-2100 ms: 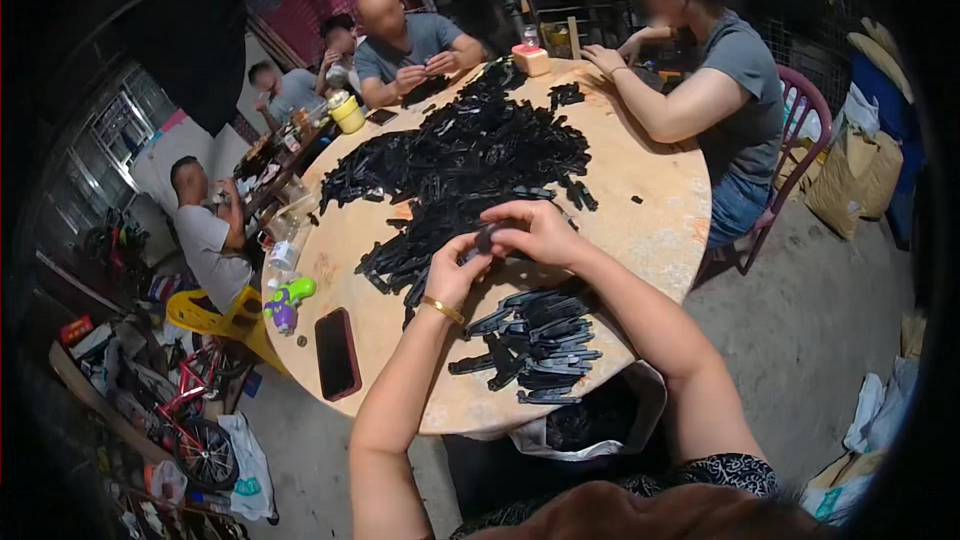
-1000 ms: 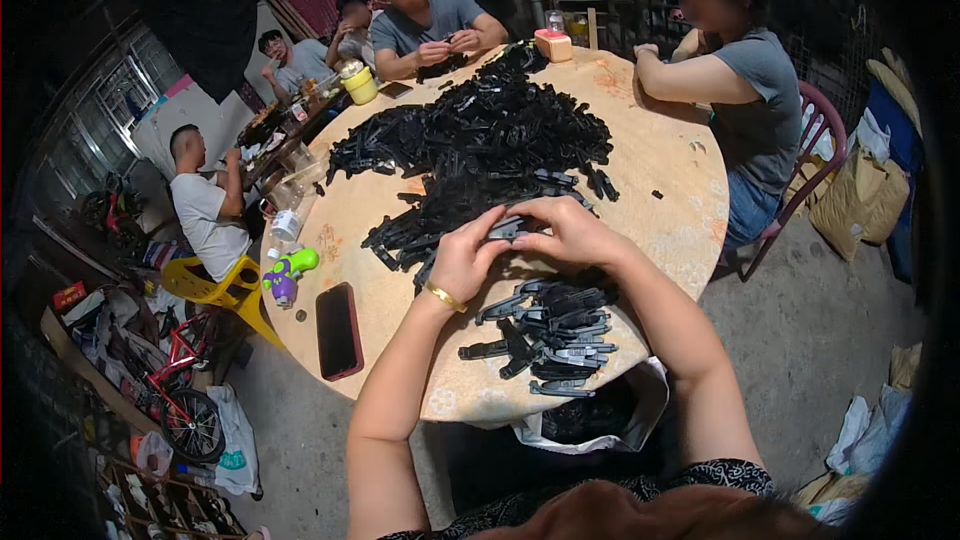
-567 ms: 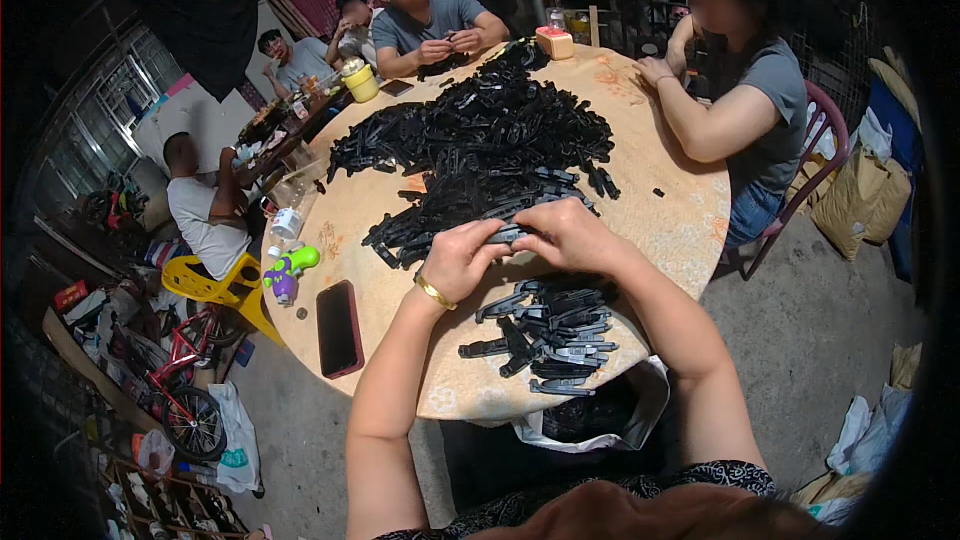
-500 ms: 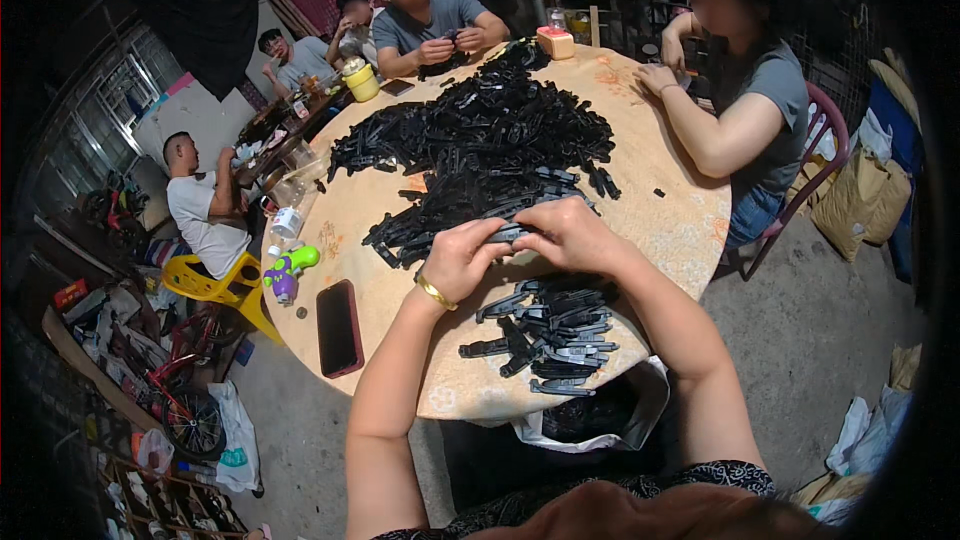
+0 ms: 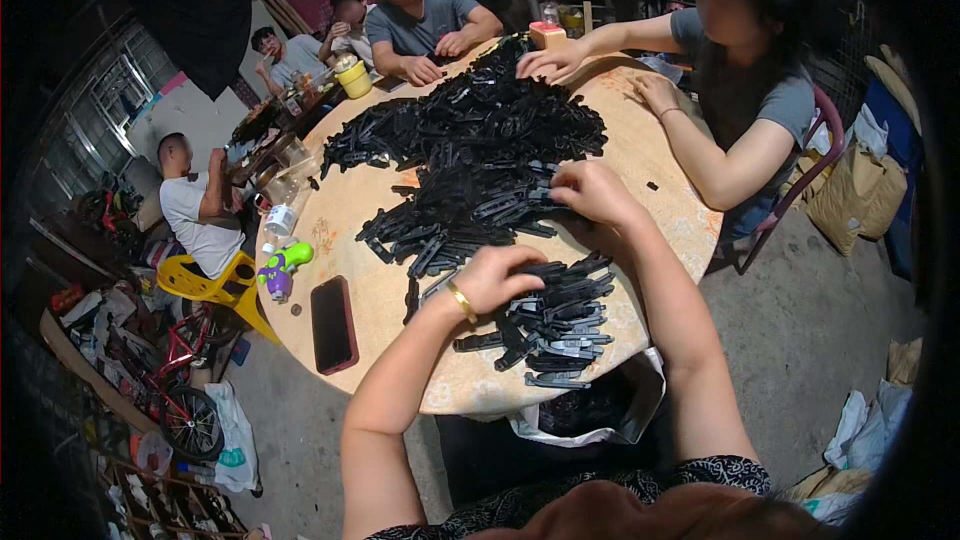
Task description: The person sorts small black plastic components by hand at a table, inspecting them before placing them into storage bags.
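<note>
At frame centre, the left hand [image 5: 500, 278] curls fingers-together over a small stack of black plastic strips [image 5: 548, 318], while the right hand [image 5: 592, 190] closes on strips at the big heap [image 5: 470, 155]; whether either truly grips cannot be told. The stack lies near the round table's [image 5: 375, 345] lower edge, and a careless sweep could likely knock pieces off

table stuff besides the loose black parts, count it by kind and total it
phone: 1
toy water gun: 1
clear bottle: 1
yellow cup: 1
orange box: 1
heaps of black parts: 2, the big heap and the small heap
total: 7
</note>
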Tool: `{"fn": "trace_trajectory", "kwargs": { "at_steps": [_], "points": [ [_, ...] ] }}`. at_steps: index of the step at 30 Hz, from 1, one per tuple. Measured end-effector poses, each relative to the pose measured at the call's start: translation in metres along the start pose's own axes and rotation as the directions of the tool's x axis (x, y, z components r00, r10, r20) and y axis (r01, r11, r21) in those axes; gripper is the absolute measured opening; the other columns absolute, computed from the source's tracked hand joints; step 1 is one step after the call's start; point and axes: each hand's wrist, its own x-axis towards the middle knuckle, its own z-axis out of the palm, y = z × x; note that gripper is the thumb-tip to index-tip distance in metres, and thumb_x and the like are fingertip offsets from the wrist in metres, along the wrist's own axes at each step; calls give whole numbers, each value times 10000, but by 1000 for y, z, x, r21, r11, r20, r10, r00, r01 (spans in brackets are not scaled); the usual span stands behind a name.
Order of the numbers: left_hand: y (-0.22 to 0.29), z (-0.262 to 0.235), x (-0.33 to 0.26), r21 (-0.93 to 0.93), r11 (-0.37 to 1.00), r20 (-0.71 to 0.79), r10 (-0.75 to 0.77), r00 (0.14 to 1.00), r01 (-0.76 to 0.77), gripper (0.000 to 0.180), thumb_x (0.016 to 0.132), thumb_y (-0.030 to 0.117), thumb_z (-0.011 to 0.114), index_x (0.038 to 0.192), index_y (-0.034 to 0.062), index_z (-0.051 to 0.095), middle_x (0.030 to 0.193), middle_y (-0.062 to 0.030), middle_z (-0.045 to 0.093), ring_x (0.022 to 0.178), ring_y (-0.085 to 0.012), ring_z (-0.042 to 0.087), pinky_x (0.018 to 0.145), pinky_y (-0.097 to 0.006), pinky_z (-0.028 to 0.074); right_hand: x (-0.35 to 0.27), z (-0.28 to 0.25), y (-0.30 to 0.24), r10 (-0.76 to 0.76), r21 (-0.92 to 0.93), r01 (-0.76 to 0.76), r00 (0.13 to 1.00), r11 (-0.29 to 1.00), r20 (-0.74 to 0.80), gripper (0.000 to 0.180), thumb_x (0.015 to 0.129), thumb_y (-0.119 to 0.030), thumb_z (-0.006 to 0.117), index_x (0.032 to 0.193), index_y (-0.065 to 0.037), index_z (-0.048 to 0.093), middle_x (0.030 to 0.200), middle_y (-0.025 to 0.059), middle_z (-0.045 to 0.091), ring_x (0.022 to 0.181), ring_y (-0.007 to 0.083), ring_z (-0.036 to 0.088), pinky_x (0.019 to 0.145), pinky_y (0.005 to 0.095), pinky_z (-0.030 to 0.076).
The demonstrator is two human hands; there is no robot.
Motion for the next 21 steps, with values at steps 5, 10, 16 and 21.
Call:
{"fn": "trace_trajectory", "kwargs": {
  "at_steps": [5,10,16,21],
  "points": [
    [-6,6,6,-19,984,76,177,981,-176,249,814,214,615,976,26,634,947,-124,623,896,-247,591,807,-326,447,-3,14,5,-82,-379,80,997,922,13,245,663,-212,724,829,-45,657,897,137,598,922,297,567,803,378,455],
    [-10,6,7,-19,1000,-260,-12,965,8,233,820,116,594,1019,-2,617,964,-109,628,860,-175,614,751,-284,492,0,16,10,-168,-398,144,985,906,-25,243,656,-226,731,808,-52,656,848,129,586,868,296,574,762,386,460],
    [-25,-12,9,-660,750,-395,-382,835,31,359,859,119,583,1165,-47,493,931,-114,611,755,-165,628,633,-243,530,-6,33,-21,-273,118,282,958,952,-90,254,687,-238,709,853,-51,666,772,129,646,725,280,626,674,350,487],
    [-21,-24,2,-665,734,-283,-420,862,139,234,847,87,601,1042,-37,562,879,-83,600,668,-161,644,600,-234,547,-3,48,-23,-341,112,347,937,931,-69,212,764,-227,647,858,-38,665,824,133,647,781,287,616,710,358,479]
  ]
}}
